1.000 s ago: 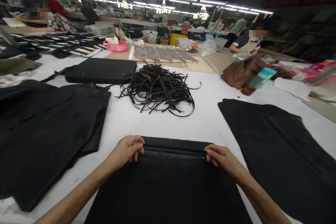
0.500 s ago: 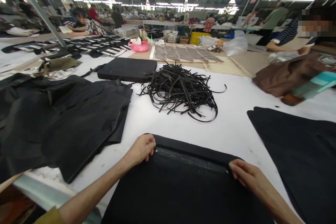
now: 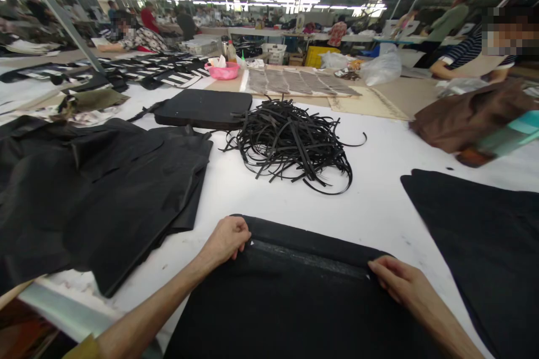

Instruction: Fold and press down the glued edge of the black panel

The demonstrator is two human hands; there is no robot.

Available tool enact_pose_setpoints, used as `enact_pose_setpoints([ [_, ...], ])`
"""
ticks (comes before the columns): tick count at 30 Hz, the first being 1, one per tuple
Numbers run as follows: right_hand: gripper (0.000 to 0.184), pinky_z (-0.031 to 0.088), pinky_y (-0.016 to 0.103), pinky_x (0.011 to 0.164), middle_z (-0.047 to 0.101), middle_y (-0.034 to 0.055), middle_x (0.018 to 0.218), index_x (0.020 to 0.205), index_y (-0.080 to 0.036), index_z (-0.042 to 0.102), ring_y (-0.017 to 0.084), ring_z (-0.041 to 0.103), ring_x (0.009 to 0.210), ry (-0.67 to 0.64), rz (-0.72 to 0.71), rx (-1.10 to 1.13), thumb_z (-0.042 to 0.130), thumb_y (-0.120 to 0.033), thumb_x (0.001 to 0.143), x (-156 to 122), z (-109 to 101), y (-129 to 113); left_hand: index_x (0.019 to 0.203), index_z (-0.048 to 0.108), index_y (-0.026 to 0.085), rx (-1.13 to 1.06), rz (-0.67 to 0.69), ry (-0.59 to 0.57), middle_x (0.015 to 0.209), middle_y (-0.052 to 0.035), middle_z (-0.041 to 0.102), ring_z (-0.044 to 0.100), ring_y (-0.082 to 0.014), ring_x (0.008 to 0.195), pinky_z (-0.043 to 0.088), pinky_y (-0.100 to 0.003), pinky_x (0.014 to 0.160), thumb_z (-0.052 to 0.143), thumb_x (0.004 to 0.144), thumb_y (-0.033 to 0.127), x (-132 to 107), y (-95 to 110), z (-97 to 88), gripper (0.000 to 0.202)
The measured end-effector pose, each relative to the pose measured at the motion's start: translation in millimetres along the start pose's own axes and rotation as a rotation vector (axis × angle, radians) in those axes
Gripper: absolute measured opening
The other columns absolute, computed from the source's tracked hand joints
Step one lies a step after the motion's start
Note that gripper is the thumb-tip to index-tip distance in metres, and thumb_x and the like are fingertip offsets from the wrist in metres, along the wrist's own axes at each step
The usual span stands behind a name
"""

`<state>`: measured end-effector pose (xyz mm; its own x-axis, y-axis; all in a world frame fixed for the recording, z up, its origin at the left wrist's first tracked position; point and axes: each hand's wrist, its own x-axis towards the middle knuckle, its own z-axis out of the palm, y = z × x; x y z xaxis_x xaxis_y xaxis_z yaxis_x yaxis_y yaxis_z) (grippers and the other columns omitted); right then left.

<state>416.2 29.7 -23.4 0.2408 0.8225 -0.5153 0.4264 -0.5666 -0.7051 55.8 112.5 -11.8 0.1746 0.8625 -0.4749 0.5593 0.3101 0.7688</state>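
Observation:
A black padded fabric panel (image 3: 290, 303) lies on the white table (image 3: 379, 207) right in front of me, its far edge folded over. My left hand (image 3: 225, 241) is closed, pinching the left end of that folded edge. My right hand (image 3: 396, 280) is closed on the right end of the same edge. A pale strip runs along the fold between both hands.
A heap of black strips (image 3: 292, 143) lies beyond the panel. Stacked black fabric pieces (image 3: 92, 190) lie to the left, another black piece (image 3: 484, 235) to the right, a flat black pad (image 3: 204, 108) further back. A pink bowl (image 3: 223, 72) and other workers sit beyond.
The view swung to the left about a second ago. Both hands stay gripped on the folded edge of the panel, which has hardly moved in the last half second.

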Motion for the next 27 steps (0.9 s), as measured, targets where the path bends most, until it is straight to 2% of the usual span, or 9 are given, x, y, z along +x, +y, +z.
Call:
enact_pose_setpoints([
  [12,0.037,0.019,0.024,0.043,0.041,-0.0045,0.05,0.065,-0.019,0.048,0.009,0.032,0.042,0.011,0.004,0.034,0.052,-0.055,0.064,-7,1,-7,0.062,0.045,0.018,0.045,-0.003,-0.029,0.042,0.006,0.049,0.039,-0.0089,0.028,0.022,-0.019,0.031,0.044,0.068,0.021,2,0,-0.9,0.007],
  [21,0.029,0.023,0.024,0.045,0.044,-0.0039,0.052,0.067,-0.018,0.051,0.01,0.037,0.046,0.074,-0.079,-0.047,0.047,-0.046,0.072,-9,5,-3,0.064,0.039,0.021,0.192,0.038,-0.003,0.044,0.0075,0.043,0.043,-0.0115,0.036,0.026,-0.022,0.038,0.043,0.074,0.025,0,3,0.0,0.012],
  [24,0.024,0.025,0.023,0.045,0.046,-0.0037,0.052,0.065,-0.018,0.051,0.01,0.037,0.047,0.102,-0.109,-0.062,0.047,-0.04,0.074,-11,5,-6,0.067,0.04,0.021,0.456,0.117,0.068,0.053,0.005,0.048,0.051,-0.0143,0.052,0.031,-0.024,0.05,0.045,0.078,0.028,-5,7,-1.5,0.015],
  [27,0.022,0.025,0.023,0.045,0.046,-0.0041,0.051,0.064,-0.018,0.052,0.01,0.038,0.046,0.138,-0.117,-0.075,0.048,-0.037,0.074,-11,5,-7,0.086,0.047,0.021,0.866,0.107,0.141,0.068,0.0001,0.058,0.057,-0.0208,0.064,0.034,-0.029,0.055,0.034,0.088,0.029,-14,15,3.3,0.015],
])
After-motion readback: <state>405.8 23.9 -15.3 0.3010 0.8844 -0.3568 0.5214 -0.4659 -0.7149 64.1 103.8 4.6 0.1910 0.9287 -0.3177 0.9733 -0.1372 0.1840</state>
